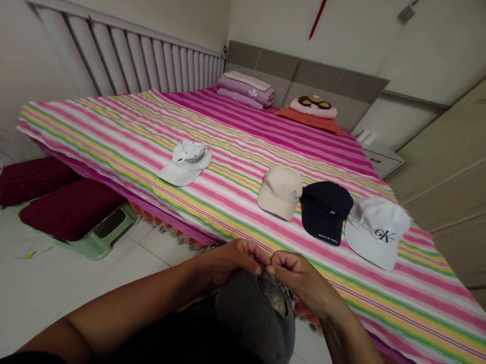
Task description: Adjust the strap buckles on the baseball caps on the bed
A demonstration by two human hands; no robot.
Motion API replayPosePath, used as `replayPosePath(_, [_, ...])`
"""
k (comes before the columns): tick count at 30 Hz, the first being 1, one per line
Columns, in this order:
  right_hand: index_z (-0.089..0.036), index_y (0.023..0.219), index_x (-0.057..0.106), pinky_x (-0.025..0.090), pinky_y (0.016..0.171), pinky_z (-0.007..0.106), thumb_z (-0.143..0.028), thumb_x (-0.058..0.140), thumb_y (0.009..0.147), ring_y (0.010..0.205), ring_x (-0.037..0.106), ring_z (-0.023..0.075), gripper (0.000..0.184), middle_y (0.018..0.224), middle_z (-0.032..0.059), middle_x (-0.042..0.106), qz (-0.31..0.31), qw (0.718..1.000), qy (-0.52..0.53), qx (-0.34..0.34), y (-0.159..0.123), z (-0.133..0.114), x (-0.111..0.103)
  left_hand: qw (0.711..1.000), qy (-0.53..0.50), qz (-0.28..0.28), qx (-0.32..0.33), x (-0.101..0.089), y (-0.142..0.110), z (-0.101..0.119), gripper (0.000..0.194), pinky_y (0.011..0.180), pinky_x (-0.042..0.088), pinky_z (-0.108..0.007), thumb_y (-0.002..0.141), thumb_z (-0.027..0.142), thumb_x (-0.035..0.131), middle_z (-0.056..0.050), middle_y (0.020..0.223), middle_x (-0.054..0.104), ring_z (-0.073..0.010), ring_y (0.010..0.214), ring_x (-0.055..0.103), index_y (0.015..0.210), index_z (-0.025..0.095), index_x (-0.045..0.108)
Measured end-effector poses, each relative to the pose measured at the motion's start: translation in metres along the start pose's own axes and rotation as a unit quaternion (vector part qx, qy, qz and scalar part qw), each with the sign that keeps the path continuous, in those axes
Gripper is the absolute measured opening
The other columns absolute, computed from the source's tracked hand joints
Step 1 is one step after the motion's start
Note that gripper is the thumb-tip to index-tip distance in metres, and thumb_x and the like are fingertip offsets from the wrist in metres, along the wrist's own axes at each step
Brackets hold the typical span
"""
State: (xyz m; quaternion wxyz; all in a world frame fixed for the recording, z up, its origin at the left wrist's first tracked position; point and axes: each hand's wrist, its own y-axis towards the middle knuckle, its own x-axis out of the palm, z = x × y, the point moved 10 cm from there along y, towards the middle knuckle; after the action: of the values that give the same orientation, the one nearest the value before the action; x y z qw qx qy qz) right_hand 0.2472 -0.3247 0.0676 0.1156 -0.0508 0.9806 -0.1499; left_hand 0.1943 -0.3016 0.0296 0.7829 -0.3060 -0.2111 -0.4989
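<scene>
My left hand (231, 262) and my right hand (295, 275) pinch the edge of a grey cap (253, 316) just in front of the bed, with its patterned lining showing between them. My fingertips nearly meet at the cap's rim. Several caps lie on the striped bedspread (108, 138) ahead of my hands: a white cap (185, 162), a beige cap (280, 191), a navy cap (326, 211) and a white cap with dark lettering (376, 232). None of these touches my hands.
Folded pink bedding (246, 91) and a pillow with a bear face (313, 105) lie at the bed's head. Dark red cushions (70, 206) sit on a green stool (103, 240) at left. A wardrobe (453, 159) stands at right, and the floor is white tile.
</scene>
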Motion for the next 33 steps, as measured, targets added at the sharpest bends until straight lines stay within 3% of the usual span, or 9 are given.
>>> replayPosePath(2, [-0.018,0.058,0.039,0.015,0.046,0.024,-0.046,0.059,0.068,0.050,0.020,0.0073,0.036,0.054,-0.0069,0.028,0.002,1.000,0.013,0.004,0.000,0.004,-0.001,1.000,0.010,0.008,0.009,0.002,-0.002,0.002,0.032,0.054,0.040,-0.020,0.044,0.003,0.069,0.000,0.066,0.064,-0.0078,0.055,0.055,0.075,0.012,0.065])
replayPosePath(5, [-0.018,0.059,0.041,0.016,0.047,0.023,-0.047,0.061,0.067,0.050,0.022,0.0072,0.036,0.055,-0.0065,0.030,0.007,0.999,0.036,0.015,0.000,0.010,-0.003,0.992,0.087,0.046,0.081,0.002,-0.007,0.017,0.042,0.061,0.040,-0.018,0.039,-0.003,0.070,0.001,0.075,0.063,-0.0087,0.069,0.055,0.077,0.014,0.063])
replayPosePath(8, [-0.017,0.058,0.044,0.018,0.048,0.023,-0.046,0.063,0.066,0.050,0.024,0.0068,0.036,0.054,-0.0064,0.033,0.024,0.998,0.059,0.026,0.000,0.015,-0.007,0.964,0.212,0.097,0.129,0.000,-0.011,0.028,0.035,0.063,0.039,-0.019,0.045,0.002,0.070,0.000,0.074,0.061,-0.0094,0.070,0.053,0.077,0.013,0.062])
replayPosePath(11, [-0.016,0.058,0.047,0.019,0.046,0.022,-0.045,0.067,0.062,0.049,0.027,0.0063,0.036,0.053,-0.0063,0.036,0.032,0.994,0.101,0.038,0.000,0.019,-0.008,0.948,0.272,0.114,0.121,-0.001,-0.011,0.027,0.029,0.057,0.037,-0.019,0.051,0.009,0.070,0.001,0.070,0.060,-0.0077,0.061,0.049,0.079,0.013,0.062])
replayPosePath(18, [-0.016,0.058,0.049,0.017,0.039,0.021,-0.039,0.072,0.058,0.041,0.027,0.0046,0.033,0.047,-0.0067,0.041,0.012,0.980,0.188,0.062,-0.001,0.028,-0.003,0.985,0.149,0.057,0.069,0.003,-0.007,0.013,0.033,0.055,0.037,-0.019,0.046,0.013,0.076,0.003,0.063,0.060,-0.0062,0.056,0.050,0.076,0.013,0.061])
replayPosePath(26, [-0.015,0.056,0.051,0.019,0.042,0.022,-0.041,0.074,0.054,0.045,0.029,0.0060,0.035,0.048,-0.0054,0.042,0.019,0.980,0.184,0.066,-0.001,0.026,-0.006,0.990,0.104,0.053,0.078,0.006,-0.007,0.015,0.031,0.059,0.040,-0.020,0.044,0.012,0.077,0.003,0.064,0.062,-0.0070,0.058,0.052,0.073,0.013,0.064])
replayPosePath(33, [-0.015,0.057,0.051,0.023,0.049,0.023,-0.045,0.072,0.056,0.050,0.032,0.0074,0.037,0.052,-0.0044,0.042,0.012,0.986,0.162,0.043,0.001,0.020,-0.009,0.985,0.128,0.059,0.095,0.005,-0.009,0.019,0.031,0.063,0.042,-0.021,0.049,0.014,0.075,0.000,0.071,0.064,-0.0093,0.064,0.055,0.078,0.014,0.065])
